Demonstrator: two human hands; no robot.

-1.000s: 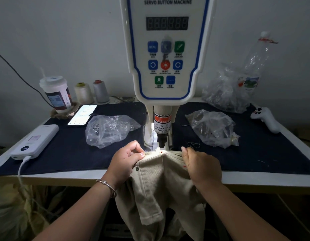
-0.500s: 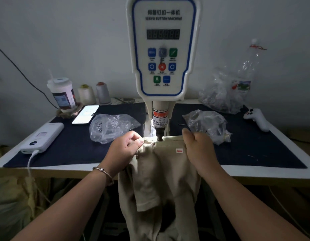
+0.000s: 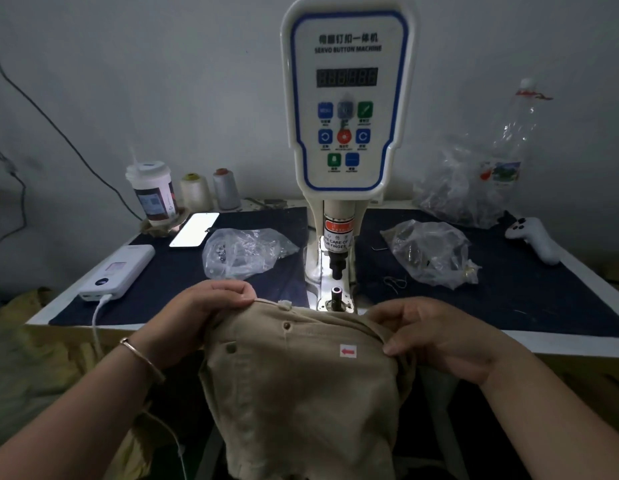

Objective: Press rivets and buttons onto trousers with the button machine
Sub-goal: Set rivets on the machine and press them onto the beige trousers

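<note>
Both hands are on the trousers (image 3: 301, 393) now, the waistband stretched between them just at six o'clock of the button machine (image 3: 346, 133). The left hand (image 3: 211, 306) has its fingers curled shut, pinching the band's edge against the thumb; the right hand (image 3: 436, 336) clamps the other end, thumb on top and fingers tucked beneath the cloth. That two-point hold keeps the beige fabric taut and flat, I'd say, so a spot can be lined up cleanly while the fingers stay off to either side of the punch (image 3: 337, 268). Two rivets (image 3: 286, 326) already sit in the fabric toward the left. Compared with half a second ago, the cloth is drawn back toward the person: the lower die (image 3: 336, 293) stands bare under the lamp, where the waistband was tucked right beneath the punch. Looks like a reposition between presses.
</note>
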